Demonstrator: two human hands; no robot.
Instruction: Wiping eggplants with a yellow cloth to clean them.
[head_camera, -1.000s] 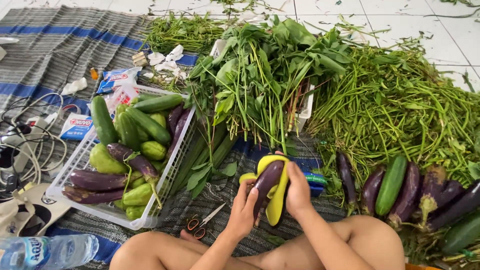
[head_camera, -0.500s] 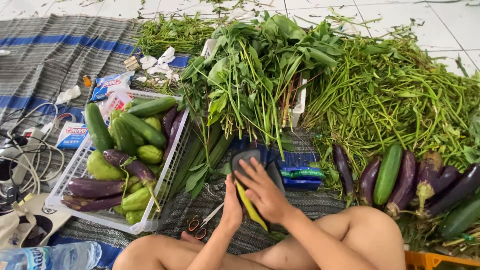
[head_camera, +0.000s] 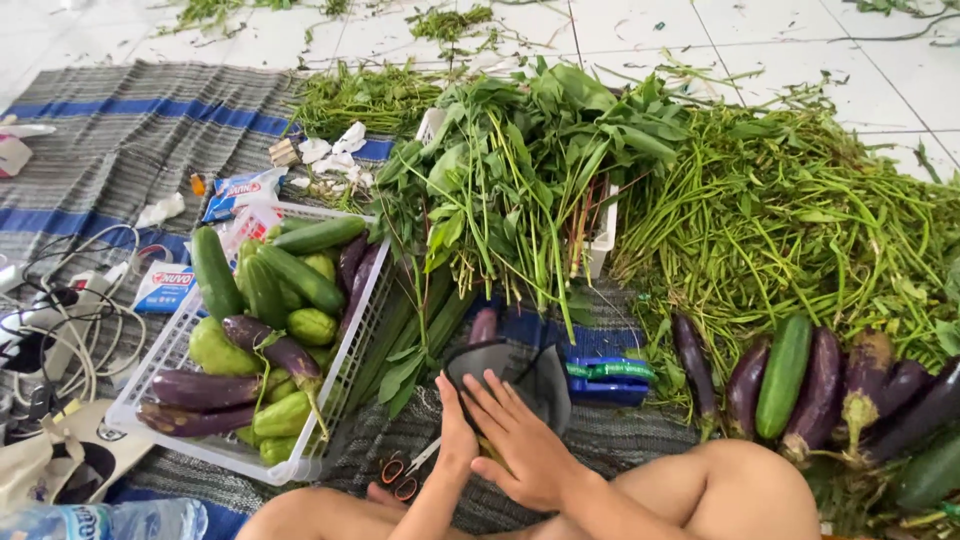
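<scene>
Your right hand (head_camera: 525, 445) lies spread over the dark plastic bag (head_camera: 520, 380) at 6 o'clock in the view, its fingers (head_camera: 490, 395) loosely splayed on the bag rather than clenched, while your left hand (head_camera: 455, 430) grips the bag's edge just beside it, fingers curled around the film. A purple eggplant (head_camera: 484, 325) pokes out of the bag's top toward 12 o'clock. The white basket (head_camera: 190, 350) of cucumbers and eggplants sits at 9 o'clock, orange-handled scissors (head_camera: 405, 475) at 7 o'clock, and leafy greens (head_camera: 520, 170) at 12 o'clock.
</scene>
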